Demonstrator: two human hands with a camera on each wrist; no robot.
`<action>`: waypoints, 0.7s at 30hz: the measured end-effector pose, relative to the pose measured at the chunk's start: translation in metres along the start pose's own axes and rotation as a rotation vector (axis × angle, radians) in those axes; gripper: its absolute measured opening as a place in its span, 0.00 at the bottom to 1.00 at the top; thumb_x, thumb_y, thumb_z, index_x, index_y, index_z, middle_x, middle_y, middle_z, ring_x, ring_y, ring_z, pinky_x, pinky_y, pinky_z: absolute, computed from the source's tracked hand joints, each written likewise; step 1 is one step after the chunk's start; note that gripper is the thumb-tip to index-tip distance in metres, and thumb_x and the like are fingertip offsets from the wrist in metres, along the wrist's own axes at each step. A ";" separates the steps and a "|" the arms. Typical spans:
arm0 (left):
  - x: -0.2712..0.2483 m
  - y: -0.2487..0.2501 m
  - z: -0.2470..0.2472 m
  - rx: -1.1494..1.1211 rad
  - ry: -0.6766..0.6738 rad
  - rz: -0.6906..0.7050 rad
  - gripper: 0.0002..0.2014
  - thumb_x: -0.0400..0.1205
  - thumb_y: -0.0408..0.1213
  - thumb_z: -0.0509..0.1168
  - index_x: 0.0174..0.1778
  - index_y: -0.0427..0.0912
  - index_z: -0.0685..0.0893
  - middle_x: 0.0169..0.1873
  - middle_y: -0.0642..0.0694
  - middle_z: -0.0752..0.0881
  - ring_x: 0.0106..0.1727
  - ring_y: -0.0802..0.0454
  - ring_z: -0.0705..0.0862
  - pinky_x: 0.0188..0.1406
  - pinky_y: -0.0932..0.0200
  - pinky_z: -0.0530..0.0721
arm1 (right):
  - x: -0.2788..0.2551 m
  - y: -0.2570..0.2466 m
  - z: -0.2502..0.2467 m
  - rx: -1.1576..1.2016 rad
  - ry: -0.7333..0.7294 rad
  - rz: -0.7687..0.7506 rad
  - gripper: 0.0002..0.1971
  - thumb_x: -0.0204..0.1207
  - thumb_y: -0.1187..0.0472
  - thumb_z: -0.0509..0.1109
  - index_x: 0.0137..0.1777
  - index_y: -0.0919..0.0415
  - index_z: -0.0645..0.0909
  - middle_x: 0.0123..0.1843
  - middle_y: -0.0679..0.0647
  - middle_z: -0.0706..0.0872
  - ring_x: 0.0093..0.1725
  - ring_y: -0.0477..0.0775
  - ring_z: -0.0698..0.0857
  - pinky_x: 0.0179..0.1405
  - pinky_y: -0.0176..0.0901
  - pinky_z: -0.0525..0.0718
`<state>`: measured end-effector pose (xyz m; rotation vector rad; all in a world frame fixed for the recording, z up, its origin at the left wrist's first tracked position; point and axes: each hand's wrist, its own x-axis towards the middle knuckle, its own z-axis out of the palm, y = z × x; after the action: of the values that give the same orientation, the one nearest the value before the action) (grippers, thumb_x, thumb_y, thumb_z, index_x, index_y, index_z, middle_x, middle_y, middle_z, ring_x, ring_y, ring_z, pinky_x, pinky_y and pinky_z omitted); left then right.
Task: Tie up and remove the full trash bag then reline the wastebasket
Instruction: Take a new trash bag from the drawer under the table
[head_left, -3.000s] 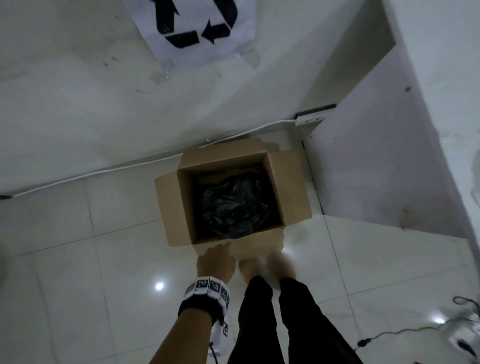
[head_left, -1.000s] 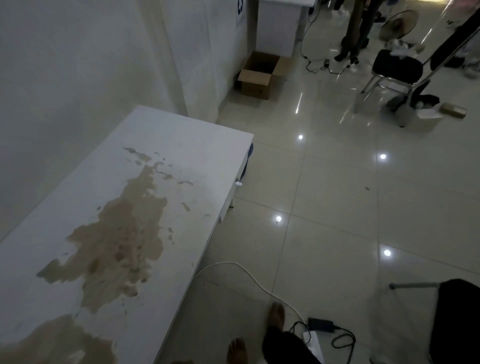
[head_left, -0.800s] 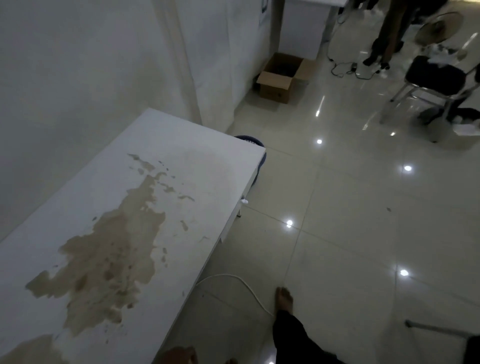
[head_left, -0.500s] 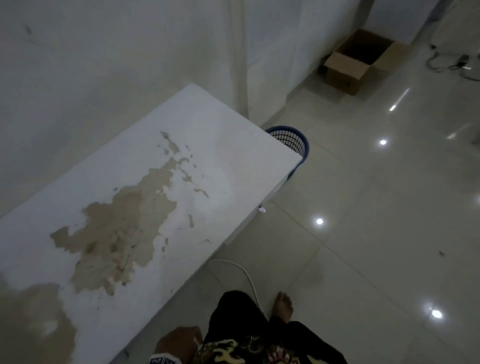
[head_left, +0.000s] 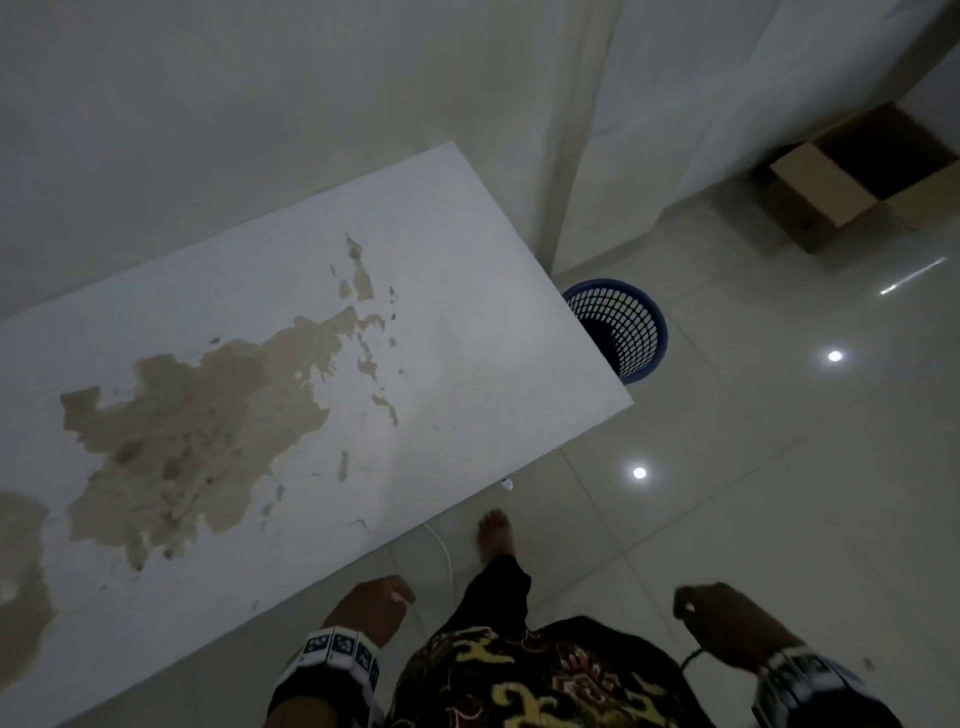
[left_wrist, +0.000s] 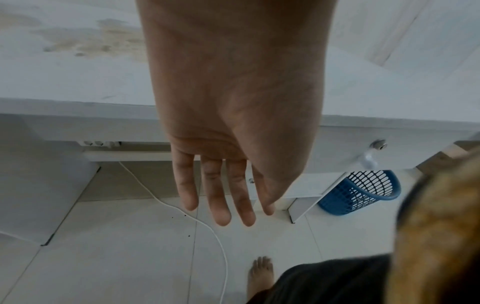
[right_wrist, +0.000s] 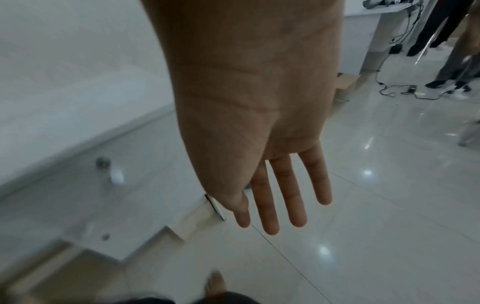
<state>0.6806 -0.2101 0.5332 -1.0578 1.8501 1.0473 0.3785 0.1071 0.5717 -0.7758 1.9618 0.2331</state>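
Note:
A blue mesh wastebasket (head_left: 631, 332) stands on the floor past the far end of a white stained table (head_left: 291, 374), partly hidden by the tabletop; it has no liner in it. The left wrist view shows the wastebasket (left_wrist: 361, 193) beside the table's leg. A cardboard box (head_left: 852, 176) stands at the far right by the wall; its inside is dark. My left hand (head_left: 376, 605) hangs near the table's front edge, fingers straight and empty (left_wrist: 226, 201). My right hand (head_left: 722, 623) hangs at the right, fingers (right_wrist: 283, 197) straight, holding nothing.
A white cable (left_wrist: 207, 230) runs across the tiled floor under the table. My bare foot (head_left: 496, 535) stands near the table's corner. A drawer with a knob (left_wrist: 369, 160) is under the tabletop. Other people's legs (right_wrist: 446, 51) and cables lie far off.
I have walked away from the cardboard box, where the black bag lay, and come alongside the table. The view tilted down, bringing the blue wastebasket and both hands into sight.

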 end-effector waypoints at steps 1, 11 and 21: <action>0.004 0.011 -0.001 -0.021 0.009 0.009 0.12 0.88 0.35 0.56 0.48 0.58 0.79 0.61 0.45 0.86 0.58 0.50 0.84 0.51 0.66 0.79 | 0.002 -0.009 -0.023 0.025 0.048 -0.046 0.10 0.84 0.61 0.60 0.55 0.54 0.83 0.49 0.53 0.83 0.47 0.51 0.81 0.43 0.36 0.72; 0.046 0.131 0.024 -0.576 0.185 -0.057 0.10 0.87 0.31 0.62 0.54 0.50 0.86 0.50 0.42 0.88 0.40 0.51 0.84 0.35 0.65 0.84 | 0.099 -0.074 -0.191 -0.108 0.442 -0.630 0.11 0.81 0.66 0.62 0.59 0.59 0.84 0.55 0.56 0.82 0.62 0.55 0.74 0.60 0.41 0.72; 0.084 0.217 0.057 -1.463 0.354 -0.284 0.18 0.89 0.37 0.59 0.75 0.53 0.70 0.49 0.48 0.82 0.53 0.45 0.83 0.52 0.52 0.79 | 0.154 -0.058 -0.169 -0.240 0.540 -0.818 0.20 0.82 0.60 0.67 0.73 0.53 0.79 0.79 0.59 0.74 0.79 0.66 0.68 0.73 0.61 0.74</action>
<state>0.4638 -0.1132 0.4986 -2.3111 0.8436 2.1623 0.2422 -0.0817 0.5356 -1.8712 1.9270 -0.2681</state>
